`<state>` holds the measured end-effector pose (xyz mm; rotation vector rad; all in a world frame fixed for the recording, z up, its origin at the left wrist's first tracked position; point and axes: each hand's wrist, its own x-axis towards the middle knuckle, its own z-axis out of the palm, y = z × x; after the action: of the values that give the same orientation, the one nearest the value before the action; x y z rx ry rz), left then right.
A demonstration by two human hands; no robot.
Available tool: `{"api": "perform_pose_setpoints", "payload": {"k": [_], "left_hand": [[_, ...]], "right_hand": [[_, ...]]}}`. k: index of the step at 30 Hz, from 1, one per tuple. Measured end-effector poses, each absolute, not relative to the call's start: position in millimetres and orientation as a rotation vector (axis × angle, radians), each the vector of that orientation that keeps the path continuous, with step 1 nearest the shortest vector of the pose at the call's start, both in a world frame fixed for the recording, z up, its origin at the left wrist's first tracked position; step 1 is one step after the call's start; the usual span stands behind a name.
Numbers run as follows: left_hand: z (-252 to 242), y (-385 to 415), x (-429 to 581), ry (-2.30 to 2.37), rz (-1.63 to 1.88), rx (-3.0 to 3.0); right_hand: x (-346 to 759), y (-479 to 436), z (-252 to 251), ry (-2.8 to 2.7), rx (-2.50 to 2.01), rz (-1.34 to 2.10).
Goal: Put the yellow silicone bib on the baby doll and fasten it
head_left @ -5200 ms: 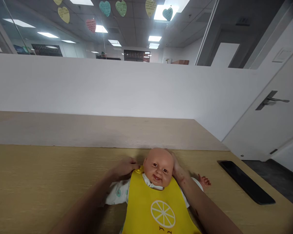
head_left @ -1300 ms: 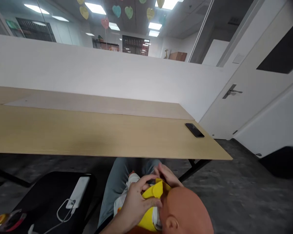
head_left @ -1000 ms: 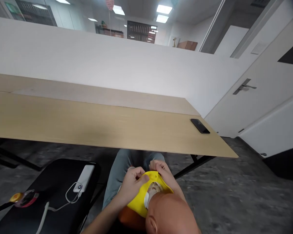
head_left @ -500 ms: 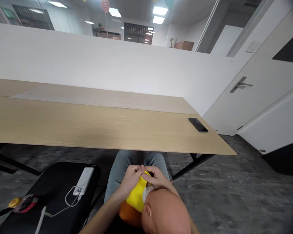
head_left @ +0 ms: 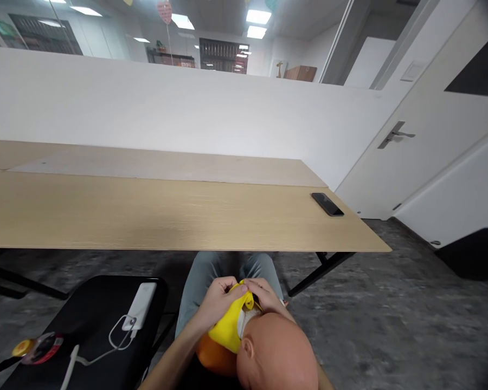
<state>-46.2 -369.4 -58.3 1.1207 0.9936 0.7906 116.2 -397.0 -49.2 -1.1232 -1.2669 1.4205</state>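
A bald baby doll [head_left: 280,352] lies on my lap, its head toward me at the lower middle of the head view. Yellow cloth [head_left: 226,326], apparently the doll's garment, covers its body, with a bit of white fabric at the neck. My left hand [head_left: 219,300] pinches the upper edge of this cloth between thumb and fingers. Close against it, my right hand [head_left: 264,295] grips the same edge from the other side. A small yellow fold stands up between the two hands. Under the cloth shows a rounded orange thing [head_left: 215,355]; its kind I cannot make out.
A wooden table [head_left: 166,216] spans the view ahead of my knees, with a black phone [head_left: 327,204] near its right end. On a black chair [head_left: 101,303] at my left lie a white power bank [head_left: 139,306] with a cable and a bottle [head_left: 44,346] with a yellow cap.
My fingers have shifted slightly along the yellow cloth, and its edge is now folded up more between them. The view has tilted a little; the doll stays on my lap.
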Motion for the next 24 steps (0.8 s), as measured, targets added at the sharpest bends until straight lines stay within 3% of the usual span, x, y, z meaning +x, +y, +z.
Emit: {"api": "perform_pose_setpoints", "payload": {"k": [14, 24], "left_hand": [[-49, -370, -50, 0.974, 0.768, 1.224], [-53, -370, -52, 0.913, 0.790, 1.236]], "right_hand": [[114, -380, -60, -1.204, -1.163, 1.549], [117, -380, -76, -1.168, -1.222, 1.389]]}}
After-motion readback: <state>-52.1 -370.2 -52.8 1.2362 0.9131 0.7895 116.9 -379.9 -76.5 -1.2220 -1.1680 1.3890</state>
